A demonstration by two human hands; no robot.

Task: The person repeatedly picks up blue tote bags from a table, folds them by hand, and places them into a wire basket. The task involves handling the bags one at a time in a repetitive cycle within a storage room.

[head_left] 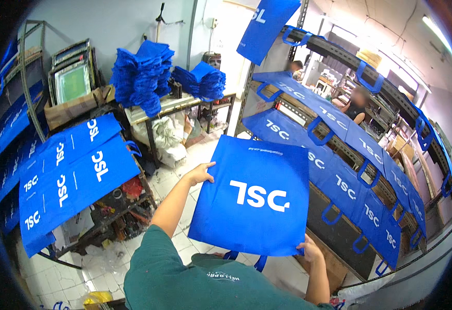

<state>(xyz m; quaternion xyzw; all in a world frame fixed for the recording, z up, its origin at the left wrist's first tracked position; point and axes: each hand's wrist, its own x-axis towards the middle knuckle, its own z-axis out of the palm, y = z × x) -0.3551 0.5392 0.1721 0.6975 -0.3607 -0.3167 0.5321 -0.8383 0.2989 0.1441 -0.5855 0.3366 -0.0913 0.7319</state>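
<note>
A flat blue tote bag (246, 222) with white printed lettering is held out in front of my body, its handles hanging from the edge nearest me. My left hand (201, 174) pinches the bag's left edge near its upper corner, thumb on top. At the lower right corner, my right hand (310, 249) grips the edge between thumb and fingers. The bag hangs in the air above the tiled floor, slightly tilted. The fingers under the bag are partly hidden.
On my right, a metal rack (246, 98) carries tiers of blue printed bags (345, 188). More bags (81, 160) lie on a table at left. Stacked blue bags (142, 75) stand on a bench behind, near framed screens (72, 82). People (358, 106) are beyond the rack.
</note>
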